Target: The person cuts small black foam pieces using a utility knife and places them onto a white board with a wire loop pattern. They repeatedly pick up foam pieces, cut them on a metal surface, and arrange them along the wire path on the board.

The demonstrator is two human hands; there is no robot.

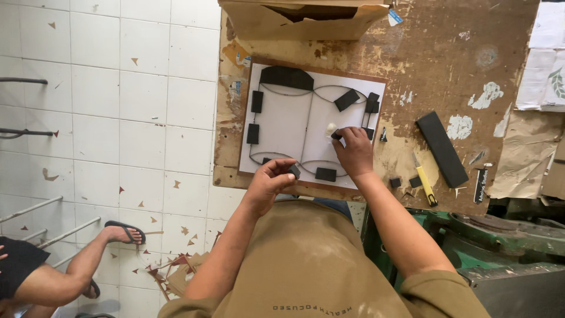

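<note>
The worn wooden counter [424, 65] fills the upper right of your view, its surface patched with old paint and torn paper, and an open cardboard box [303, 17] sits at its far edge. Nearer to you lies the white board [282, 126], flat on the counter and marked with dark curved lines; small black foam blocks [256, 101] are set along those lines, with a larger arched black piece [286, 77] at the top. Well to the right rests a long black foam strip [441, 148], and just beside its near end lies a yellow utility knife [425, 185] among a few loose black offcuts [395, 182].

Your right hand [354, 152] rests on the right part of the board, fingers curled and pressed together around a small whitish object and a black bit; what exactly that whitish thing is, you cannot tell from here. Your left hand [269, 179] hovers at the near edge of the board, thumb and fingertips pinching a small black foam piece [294, 171], just left of a block already lying on the line.

That piece looks very light and soft, likely to squash if squeezed hard, so a gentle pinch on its two short sides seems best, leaving its underside free. Another person's leg and sandalled foot [120, 234] show on the tiled floor [118, 118] at lower left.
</note>
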